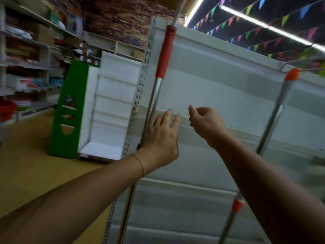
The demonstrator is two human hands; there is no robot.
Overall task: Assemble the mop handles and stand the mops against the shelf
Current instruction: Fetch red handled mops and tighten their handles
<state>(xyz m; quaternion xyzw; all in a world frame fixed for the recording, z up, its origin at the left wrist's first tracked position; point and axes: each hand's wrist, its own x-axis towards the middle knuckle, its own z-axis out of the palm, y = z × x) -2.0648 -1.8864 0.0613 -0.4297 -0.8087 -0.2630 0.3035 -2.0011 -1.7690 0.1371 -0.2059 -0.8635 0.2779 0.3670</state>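
A metal mop handle (155,95) with a red grip (166,51) leans upright against the white shelf unit (219,81). My left hand (161,138) lies flat beside the pole with fingers spread, touching or just off it. Just to the right, my right hand (205,124) hovers with fingers loosely curled and nothing in them. A second metal handle (274,118) with an orange cap (292,74) and an orange collar (237,206) leans against the same shelf further right. The mop heads are out of view.
A green-sided white shelf unit (70,110) stands on the tan floor (31,166) to the left. Wall shelves (26,64) with plastic goods line the far left. Coloured pennants (255,23) hang overhead.
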